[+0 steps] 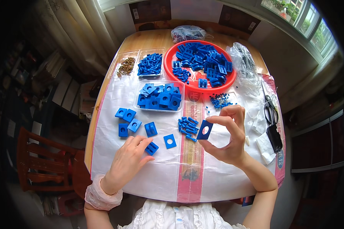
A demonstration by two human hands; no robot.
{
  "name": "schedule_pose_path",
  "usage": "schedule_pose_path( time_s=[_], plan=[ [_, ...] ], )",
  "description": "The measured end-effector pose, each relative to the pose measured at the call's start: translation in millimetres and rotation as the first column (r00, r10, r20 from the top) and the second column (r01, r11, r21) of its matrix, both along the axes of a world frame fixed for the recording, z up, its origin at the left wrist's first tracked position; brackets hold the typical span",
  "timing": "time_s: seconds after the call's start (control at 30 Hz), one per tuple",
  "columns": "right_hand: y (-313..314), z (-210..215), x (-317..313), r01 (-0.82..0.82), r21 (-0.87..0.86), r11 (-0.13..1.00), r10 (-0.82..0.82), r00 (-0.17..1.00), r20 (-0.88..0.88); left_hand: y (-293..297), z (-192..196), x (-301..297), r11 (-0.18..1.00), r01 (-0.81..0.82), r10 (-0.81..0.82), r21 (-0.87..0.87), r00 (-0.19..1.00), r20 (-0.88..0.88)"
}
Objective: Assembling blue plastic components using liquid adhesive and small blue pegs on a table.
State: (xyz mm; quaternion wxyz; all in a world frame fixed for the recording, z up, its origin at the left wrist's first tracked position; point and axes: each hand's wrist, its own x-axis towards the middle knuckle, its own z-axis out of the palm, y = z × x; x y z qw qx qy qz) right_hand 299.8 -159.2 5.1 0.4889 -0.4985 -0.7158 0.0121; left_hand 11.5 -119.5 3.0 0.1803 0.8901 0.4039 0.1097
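In my right hand (pixel 231 137), a thin blue square plate (pixel 200 134) with a round hole is pinched upright between thumb and forefinger. My left hand (pixel 128 158) rests low over the table, its thumb and forefinger on either side of a blue slotted block (pixel 152 148). Just beyond it lies a similar blue block (pixel 151 129). Between my hands a loose blue plate (pixel 170 141) lies flat, its hole facing up. Several blue holed pieces (pixel 134 125) are scattered ahead of my left hand. A heap of small narrow blue parts (pixel 187 127) sits left of the held plate.
A clear box (pixel 159 110) holds blue holed plates. Behind it stand trays of brass-coloured screws (pixel 126 66) and small blue parts (pixel 150 64). A red basin (pixel 200 90) contains blue pieces. Tiny blue bits (pixel 220 100) lie nearby. Scissors (pixel 270 110) and crumpled plastic bags (pixel 244 65) are at the right.
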Motion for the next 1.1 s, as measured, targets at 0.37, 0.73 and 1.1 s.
schedule_pose_path(
  time_s=[0.37, 0.73, 1.1],
  plan=[
    [1.1, -0.5, 3.3, -0.011, -0.027, 1.0, 0.012, 0.999, 0.037, 14.7, -7.1, 0.3, 0.996, 0.07, -0.074, -0.06, 0.995, -0.063],
    [2.0, 1.9, 4.2, 0.002, -0.02, 1.0, -0.001, 1.0, 0.022, 28.7, -23.5, 2.9, 0.598, 0.278, 0.201, -0.752, 0.856, 0.476],
    [2.5, 1.6, 3.3, -0.005, -0.019, 1.0, 0.005, 1.0, 0.009, 30.3, -44.9, 7.5, 0.039, 0.5, 0.573, -0.865, 0.698, 0.429]
  ],
)
